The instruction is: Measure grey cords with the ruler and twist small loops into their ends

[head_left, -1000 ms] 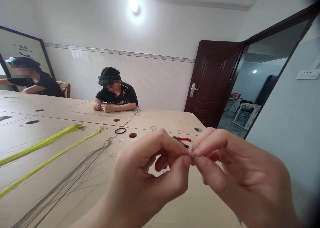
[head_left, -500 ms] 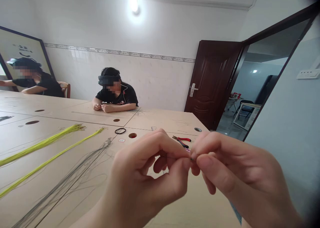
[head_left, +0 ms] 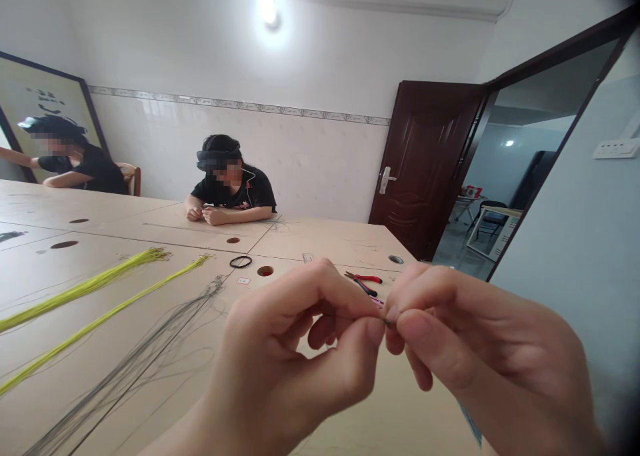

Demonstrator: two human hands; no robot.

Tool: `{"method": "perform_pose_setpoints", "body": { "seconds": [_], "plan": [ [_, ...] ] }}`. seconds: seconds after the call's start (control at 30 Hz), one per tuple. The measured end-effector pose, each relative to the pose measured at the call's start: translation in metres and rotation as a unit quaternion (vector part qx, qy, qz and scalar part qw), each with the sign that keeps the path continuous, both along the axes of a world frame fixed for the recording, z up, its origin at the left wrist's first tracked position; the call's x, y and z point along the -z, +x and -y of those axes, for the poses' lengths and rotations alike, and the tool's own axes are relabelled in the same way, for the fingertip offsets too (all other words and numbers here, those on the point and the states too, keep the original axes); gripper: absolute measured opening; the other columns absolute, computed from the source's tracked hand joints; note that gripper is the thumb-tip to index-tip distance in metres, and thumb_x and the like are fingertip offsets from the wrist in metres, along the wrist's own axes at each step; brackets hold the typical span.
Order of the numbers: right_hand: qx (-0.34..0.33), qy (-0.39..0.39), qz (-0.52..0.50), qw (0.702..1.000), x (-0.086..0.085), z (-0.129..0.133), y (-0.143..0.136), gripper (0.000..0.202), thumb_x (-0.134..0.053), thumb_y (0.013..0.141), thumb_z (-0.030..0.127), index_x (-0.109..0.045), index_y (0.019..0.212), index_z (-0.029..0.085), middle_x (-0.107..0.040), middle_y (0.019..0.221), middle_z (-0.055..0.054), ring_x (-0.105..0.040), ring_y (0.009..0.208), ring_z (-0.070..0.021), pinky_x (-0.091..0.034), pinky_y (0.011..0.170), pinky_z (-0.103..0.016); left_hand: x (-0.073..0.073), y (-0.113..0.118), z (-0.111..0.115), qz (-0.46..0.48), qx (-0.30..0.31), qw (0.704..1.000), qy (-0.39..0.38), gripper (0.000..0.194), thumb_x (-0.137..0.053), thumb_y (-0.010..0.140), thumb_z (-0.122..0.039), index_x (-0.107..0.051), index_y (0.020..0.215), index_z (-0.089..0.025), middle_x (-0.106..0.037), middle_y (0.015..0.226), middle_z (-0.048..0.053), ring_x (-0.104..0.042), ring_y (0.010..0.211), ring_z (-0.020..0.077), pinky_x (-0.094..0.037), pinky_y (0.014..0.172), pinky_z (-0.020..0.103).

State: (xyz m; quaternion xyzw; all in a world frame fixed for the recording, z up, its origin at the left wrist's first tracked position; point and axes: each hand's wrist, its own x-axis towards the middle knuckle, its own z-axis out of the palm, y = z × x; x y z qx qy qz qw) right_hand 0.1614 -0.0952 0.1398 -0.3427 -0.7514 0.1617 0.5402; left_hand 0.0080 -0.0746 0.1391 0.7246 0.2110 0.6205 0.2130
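Thumb and forefinger of my left hand (head_left: 310, 343) are pinched together on a thin dark thread (head_left: 387, 322). Its short visible bit lies between my two hands, close to the fingertips. My right hand (head_left: 465, 343) pinches the same spot from the other side, its thumb tip nearly touching the left one. Most of the thread is hidden by the fingers, and what is at its end is too small to tell. Just behind the hands lie pliers (head_left: 367, 281) with red and black handles, beside a partly covered pink item (head_left: 376, 301).
On the table (head_left: 165, 389) to the left lie a thick yellow-green bundle of strands (head_left: 90, 288), a thinner one (head_left: 125, 309) and loose grey lines (head_left: 150, 349). A black ring (head_left: 241, 262) sits near a cable hole (head_left: 265, 271). Two people sit across the table.
My right hand has shifted slightly right and down, and the left fingertips slightly with it; both stay pinched. The person at far left has raised a forearm.
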Motion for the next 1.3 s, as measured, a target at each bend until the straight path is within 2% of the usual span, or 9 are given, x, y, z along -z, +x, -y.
{"method": "perform_pose_setpoints", "body": {
  "seconds": [0.13,0.3,0.43,0.7,1.1,1.3],
  "plan": [
    [0.011,-0.003,-0.018,1.0,-0.0003,0.0011,-0.0007,0.016,-0.056,0.087,0.03,-0.059,0.072,0.024,-0.055,0.062,0.004,-0.048,0.052,-0.007,-0.035,0.039,-0.015,-0.0019,0.0001,0.0011,-0.002,0.003,1.0,-0.006,0.014,-0.05,0.067,-0.006,-0.055,0.06,-0.017,-0.05,0.05,-0.006,-0.042,0.044,0.0055,-0.038,0.039,0.013],
    [0.003,0.031,0.009,0.999,-0.0011,0.0035,-0.0004,0.011,-0.056,0.088,0.027,-0.06,0.078,0.024,-0.057,0.067,0.004,-0.053,0.059,-0.0063,-0.04,0.046,-0.015,-0.0011,-0.0001,0.001,-0.002,0.0,1.0,-0.015,0.013,-0.052,0.068,-0.007,-0.056,0.062,-0.018,-0.051,0.051,-0.005,-0.043,0.045,0.0072,-0.038,0.038,0.015],
    [0.004,0.03,0.008,1.0,-0.001,0.0039,0.0005,0.007,-0.057,0.088,0.026,-0.061,0.082,0.025,-0.058,0.071,0.004,-0.054,0.061,-0.0067,-0.04,0.045,-0.015,-0.0007,0.0,-0.0004,-0.003,0.001,1.0,-0.015,0.013,-0.052,0.067,-0.006,-0.056,0.062,-0.018,-0.05,0.051,-0.005,-0.043,0.045,0.0071,-0.037,0.038,0.016],
    [-0.001,0.061,0.0,0.998,0.0004,0.003,-0.001,0.009,-0.058,0.087,0.022,-0.062,0.079,0.023,-0.056,0.067,0.002,-0.055,0.063,-0.0096,-0.04,0.042,-0.016,0.0,-0.0012,0.0032,-0.011,-0.011,1.0,-0.006,0.013,-0.051,0.068,-0.007,-0.055,0.062,-0.018,-0.049,0.051,-0.004,-0.044,0.046,0.0076,-0.038,0.039,0.016],
    [-0.019,0.052,0.008,0.998,-0.0005,0.0038,0.001,0.008,-0.057,0.087,0.02,-0.062,0.081,0.023,-0.057,0.07,0.001,-0.056,0.066,-0.011,-0.043,0.047,-0.018,0.0028,-0.0034,0.0031,-0.02,-0.007,1.0,-0.003,0.015,-0.05,0.068,-0.005,-0.054,0.064,-0.019,-0.05,0.053,-0.005,-0.045,0.047,0.0073,-0.039,0.041,0.016],
    [-0.017,0.048,0.005,0.999,0.0004,0.0044,0.0007,0.008,-0.057,0.087,0.021,-0.062,0.082,0.023,-0.057,0.072,0.001,-0.055,0.067,-0.01,-0.044,0.049,-0.017,-0.0005,-0.0017,0.0037,-0.014,-0.005,1.0,-0.006,0.013,-0.05,0.067,-0.007,-0.054,0.062,-0.018,-0.049,0.051,-0.003,-0.045,0.045,0.008,-0.038,0.039,0.017]
  ]
}}
